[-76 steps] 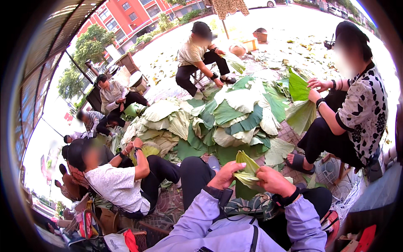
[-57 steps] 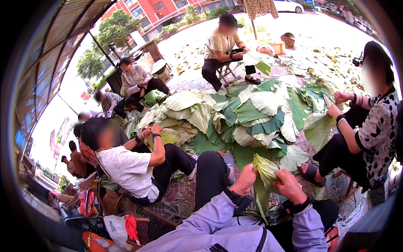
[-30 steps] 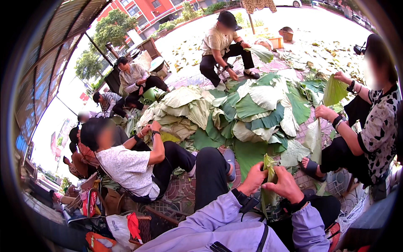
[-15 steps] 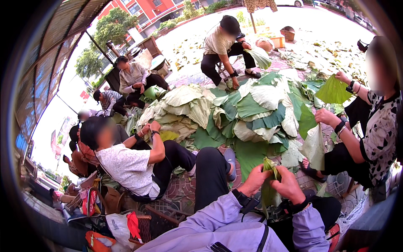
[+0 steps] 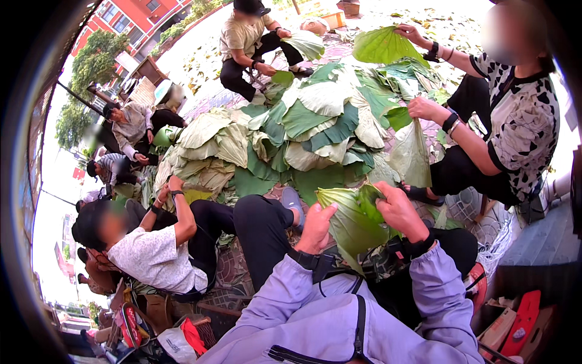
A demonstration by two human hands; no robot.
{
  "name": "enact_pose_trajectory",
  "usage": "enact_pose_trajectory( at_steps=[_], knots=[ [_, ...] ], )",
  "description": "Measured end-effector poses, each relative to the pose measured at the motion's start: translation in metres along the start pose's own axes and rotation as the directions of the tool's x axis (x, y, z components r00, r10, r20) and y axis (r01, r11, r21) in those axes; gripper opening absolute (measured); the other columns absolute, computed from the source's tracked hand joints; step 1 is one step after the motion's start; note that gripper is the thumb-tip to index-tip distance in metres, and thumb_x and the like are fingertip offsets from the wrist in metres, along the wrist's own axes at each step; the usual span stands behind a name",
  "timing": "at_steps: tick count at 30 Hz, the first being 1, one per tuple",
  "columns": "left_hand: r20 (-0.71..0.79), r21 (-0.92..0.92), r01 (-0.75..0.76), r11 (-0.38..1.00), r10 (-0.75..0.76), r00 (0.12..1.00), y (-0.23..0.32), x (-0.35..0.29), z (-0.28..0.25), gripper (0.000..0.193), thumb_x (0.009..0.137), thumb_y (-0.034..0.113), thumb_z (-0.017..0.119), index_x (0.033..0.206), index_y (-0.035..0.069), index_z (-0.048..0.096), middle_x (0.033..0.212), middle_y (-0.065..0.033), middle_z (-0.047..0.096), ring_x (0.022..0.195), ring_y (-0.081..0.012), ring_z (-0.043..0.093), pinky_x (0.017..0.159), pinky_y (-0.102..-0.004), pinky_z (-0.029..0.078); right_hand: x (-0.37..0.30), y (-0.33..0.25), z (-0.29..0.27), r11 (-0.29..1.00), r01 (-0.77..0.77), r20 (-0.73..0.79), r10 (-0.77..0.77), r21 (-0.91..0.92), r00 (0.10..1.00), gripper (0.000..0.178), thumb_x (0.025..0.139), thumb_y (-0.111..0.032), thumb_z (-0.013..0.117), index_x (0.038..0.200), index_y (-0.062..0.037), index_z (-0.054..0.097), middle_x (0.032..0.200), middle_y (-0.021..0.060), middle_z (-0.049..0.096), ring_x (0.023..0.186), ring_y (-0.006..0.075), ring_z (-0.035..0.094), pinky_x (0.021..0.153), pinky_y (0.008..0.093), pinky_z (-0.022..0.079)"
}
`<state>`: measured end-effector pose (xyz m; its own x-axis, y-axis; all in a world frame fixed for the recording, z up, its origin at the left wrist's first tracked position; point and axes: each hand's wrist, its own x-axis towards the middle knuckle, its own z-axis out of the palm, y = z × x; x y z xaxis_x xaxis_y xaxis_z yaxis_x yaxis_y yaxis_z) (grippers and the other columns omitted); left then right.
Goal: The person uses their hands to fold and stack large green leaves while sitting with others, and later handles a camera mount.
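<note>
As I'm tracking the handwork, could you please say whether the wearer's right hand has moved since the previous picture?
Yes: judged against the lotus-leaf pile, the right hand has moved to the right, farther from the left hand.

An outdoor workplace, shown by patterned paving [image 5: 235,272], a leaf pile [image 5: 315,130], tree [image 5: 100,57] and red building [image 5: 136,23].

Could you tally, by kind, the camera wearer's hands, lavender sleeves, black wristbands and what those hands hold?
Left hand and right hand: 2
Folded green leaf: 1
Lavender sleeves: 2
Black wristbands: 2
Total: 7
</note>
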<state>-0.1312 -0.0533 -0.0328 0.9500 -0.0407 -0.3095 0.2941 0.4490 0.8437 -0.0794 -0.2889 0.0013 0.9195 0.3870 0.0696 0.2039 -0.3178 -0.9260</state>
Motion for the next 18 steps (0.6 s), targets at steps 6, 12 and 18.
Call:
enact_pose_trajectory(
  at_steps=[6,12,18],
  knots=[
    [-0.053,-0.005,-0.023,1.0,0.023,0.998,0.009,0.002,-0.006,0.029,0.101,0.002,0.054,0.128,-0.005,0.061,0.124,-0.0141,0.07,0.11,-0.0244,0.07,0.1,-0.0387,0.053,0.0,0.002,-0.006,0.997,-0.024,-0.021,0.025,0.067,0.999,0.022,0.091,-0.002,0.055,0.111,0.0008,0.064,0.091,0.0208,0.066,0.084,0.0334,0.065,0.078,0.04,0.05],
    [-0.086,0.046,-0.069,0.997,0.073,0.994,0.013,0.003,-0.013,0.032,0.1,-0.001,0.052,0.131,-0.003,0.059,0.125,-0.0122,0.069,0.11,-0.0232,0.069,0.099,-0.0376,0.054,0.002,0.007,-0.013,0.972,0.06,-0.147,-0.095,-0.229,0.985,0.015,0.093,-0.006,0.06,0.105,-0.0026,0.068,0.094,0.0184,0.062,0.093,0.038,0.062,0.083,0.0455,0.048],
    [-0.103,0.075,-0.098,0.992,0.106,0.989,0.011,0.005,-0.017,0.033,0.101,-0.002,0.05,0.134,-0.002,0.058,0.126,-0.0118,0.068,0.11,-0.0223,0.068,0.099,-0.0378,0.054,0.001,0.01,-0.017,0.919,0.114,-0.188,-0.197,-0.377,0.962,0.011,0.092,-0.008,0.063,0.101,-0.0033,0.067,0.093,0.019,0.059,0.091,0.0408,0.06,0.08,0.0489,0.047]
  ],
)
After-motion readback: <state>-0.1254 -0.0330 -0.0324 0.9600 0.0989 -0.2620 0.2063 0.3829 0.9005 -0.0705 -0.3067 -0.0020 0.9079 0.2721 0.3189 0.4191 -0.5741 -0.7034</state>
